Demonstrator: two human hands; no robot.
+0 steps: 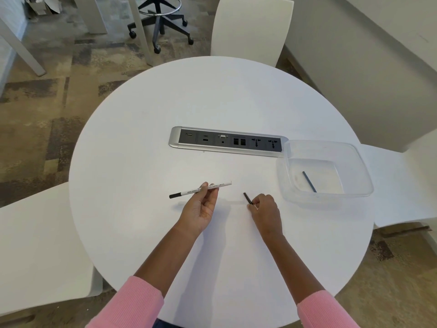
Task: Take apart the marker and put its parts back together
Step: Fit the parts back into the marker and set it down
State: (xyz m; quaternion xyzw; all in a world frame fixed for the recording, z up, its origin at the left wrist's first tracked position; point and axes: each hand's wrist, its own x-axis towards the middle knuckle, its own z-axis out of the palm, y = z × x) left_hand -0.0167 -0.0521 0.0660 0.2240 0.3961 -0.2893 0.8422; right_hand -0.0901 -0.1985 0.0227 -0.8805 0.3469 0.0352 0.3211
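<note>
My left hand holds the white marker barrel near its middle, just above the table. The barrel lies almost level, its black end pointing left and its open white end pointing right. My right hand pinches a short black marker piece by its lower end; the piece sticks up and to the left, a hand's width right of the barrel. A thin dark blue stick, possibly the ink core, lies inside the clear plastic tub at the right.
The round white table has a silver socket strip set across its middle. White chairs stand at the far side, the left and the right. A wheeled stool base is on the carpet beyond.
</note>
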